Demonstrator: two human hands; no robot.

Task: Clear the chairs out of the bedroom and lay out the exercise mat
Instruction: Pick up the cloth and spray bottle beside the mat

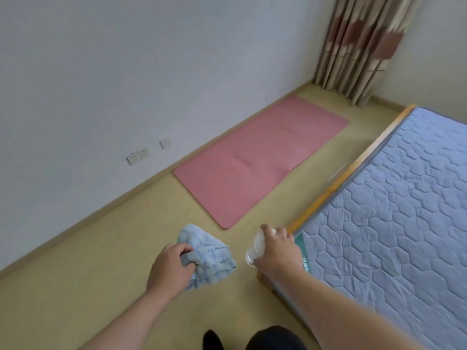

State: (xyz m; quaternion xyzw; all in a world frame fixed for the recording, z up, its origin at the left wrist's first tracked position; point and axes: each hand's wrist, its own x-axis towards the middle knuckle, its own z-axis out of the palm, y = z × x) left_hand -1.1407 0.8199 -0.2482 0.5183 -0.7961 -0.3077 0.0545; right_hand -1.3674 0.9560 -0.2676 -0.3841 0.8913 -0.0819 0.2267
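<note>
fingers (pixel 185 248) grip towel (pixel 212 256) (mat (pixel 260 160) lies flat)

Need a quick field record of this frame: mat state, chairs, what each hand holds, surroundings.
mat: pink exercise mat unrolled flat on the floor, along the wall
chairs: none in view
left hand: gripping a bunched light blue towel
right hand: closed on a clear plastic bottle, near the bed corner
bed: bare quilted mattress on a wooden frame, right of the mat
wall: sockets low on the wall, left of the mat
corner: patterned curtain beyond the mat's far end
</note>
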